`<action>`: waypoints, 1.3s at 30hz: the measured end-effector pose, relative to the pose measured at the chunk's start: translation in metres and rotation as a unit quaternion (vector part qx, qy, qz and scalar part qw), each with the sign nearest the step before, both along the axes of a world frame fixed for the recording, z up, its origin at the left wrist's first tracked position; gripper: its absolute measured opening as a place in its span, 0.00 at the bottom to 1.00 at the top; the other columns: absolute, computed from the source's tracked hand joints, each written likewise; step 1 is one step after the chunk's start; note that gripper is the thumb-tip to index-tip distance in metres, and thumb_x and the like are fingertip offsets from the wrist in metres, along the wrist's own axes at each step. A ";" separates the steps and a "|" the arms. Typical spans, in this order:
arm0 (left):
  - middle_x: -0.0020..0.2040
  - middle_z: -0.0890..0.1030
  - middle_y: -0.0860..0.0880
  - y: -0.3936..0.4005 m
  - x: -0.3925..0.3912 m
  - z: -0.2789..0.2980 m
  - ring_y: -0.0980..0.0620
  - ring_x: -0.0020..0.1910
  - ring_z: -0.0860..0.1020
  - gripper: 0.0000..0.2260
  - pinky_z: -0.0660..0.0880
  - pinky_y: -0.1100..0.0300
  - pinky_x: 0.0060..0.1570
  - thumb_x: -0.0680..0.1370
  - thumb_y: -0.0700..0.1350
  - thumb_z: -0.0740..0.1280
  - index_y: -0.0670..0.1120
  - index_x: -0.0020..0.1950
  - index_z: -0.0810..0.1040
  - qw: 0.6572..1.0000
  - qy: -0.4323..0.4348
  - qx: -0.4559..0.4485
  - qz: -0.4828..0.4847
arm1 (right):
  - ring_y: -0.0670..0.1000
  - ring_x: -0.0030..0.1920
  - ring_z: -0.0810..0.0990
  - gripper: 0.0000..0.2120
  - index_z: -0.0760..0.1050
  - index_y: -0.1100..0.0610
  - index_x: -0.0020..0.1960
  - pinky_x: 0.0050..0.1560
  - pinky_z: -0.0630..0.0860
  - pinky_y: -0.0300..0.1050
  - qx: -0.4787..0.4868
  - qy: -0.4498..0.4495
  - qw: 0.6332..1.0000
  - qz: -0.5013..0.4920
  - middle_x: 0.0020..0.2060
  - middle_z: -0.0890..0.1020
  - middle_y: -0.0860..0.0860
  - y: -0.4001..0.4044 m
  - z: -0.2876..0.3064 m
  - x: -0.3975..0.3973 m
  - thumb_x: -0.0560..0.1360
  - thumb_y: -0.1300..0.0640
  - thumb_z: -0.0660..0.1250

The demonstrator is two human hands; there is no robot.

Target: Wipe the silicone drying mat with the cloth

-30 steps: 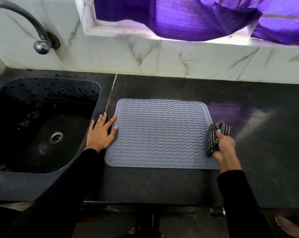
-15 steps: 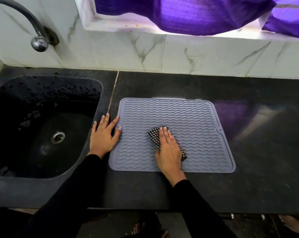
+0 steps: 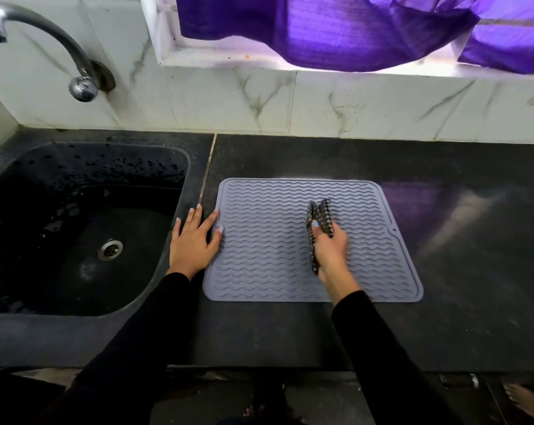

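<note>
Right hand (image 3: 328, 246) grips the checked cloth (image 3: 318, 228), fingers curled round it, thumb across the front; the cloth stands bunched on edge over the middle-right of the mat, its lower part apparently against the ridges, though blur makes contact hard to confirm. Bunching likely gives a firm pad to push into the wavy grooves. Left hand (image 3: 193, 240) lies flat, fingers spread and straight, holding nothing; its palm rests on the counter and its fingertips lap onto the mat's left edge, probably to pin the mat so it does not slide under the strokes. The silicone drying mat (image 3: 259, 256), grey and ridged, lies flat on the dark countertop (image 3: 459, 302), just right of the sink (image 3: 84, 314). Tap (image 3: 75, 65) at far left, marble-look backsplash (image 3: 351, 102) behind, purple curtain (image 3: 336, 26) above. Wiping looks under way.
</note>
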State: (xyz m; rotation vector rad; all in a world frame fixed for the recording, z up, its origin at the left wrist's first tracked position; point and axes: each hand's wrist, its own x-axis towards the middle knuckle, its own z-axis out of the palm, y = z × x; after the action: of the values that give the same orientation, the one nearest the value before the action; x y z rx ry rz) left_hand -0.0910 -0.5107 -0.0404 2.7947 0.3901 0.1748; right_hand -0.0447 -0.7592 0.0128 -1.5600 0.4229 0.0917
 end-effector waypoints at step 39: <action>0.78 0.52 0.47 0.000 0.001 -0.004 0.50 0.77 0.48 0.22 0.42 0.48 0.74 0.82 0.55 0.47 0.56 0.76 0.52 0.999 0.016 0.035 -0.005 | 0.53 0.76 0.47 0.32 0.46 0.59 0.76 0.75 0.44 0.49 -0.529 -0.281 0.720 0.351 0.76 0.50 0.57 0.085 -0.042 -0.053 0.78 0.45 0.50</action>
State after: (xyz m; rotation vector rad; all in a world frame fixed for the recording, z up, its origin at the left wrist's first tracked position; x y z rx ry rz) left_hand -0.0895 -0.5112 -0.0445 2.8709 0.3856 0.1450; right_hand -0.0979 -0.6747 -0.0295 -2.6912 -0.7987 -0.0702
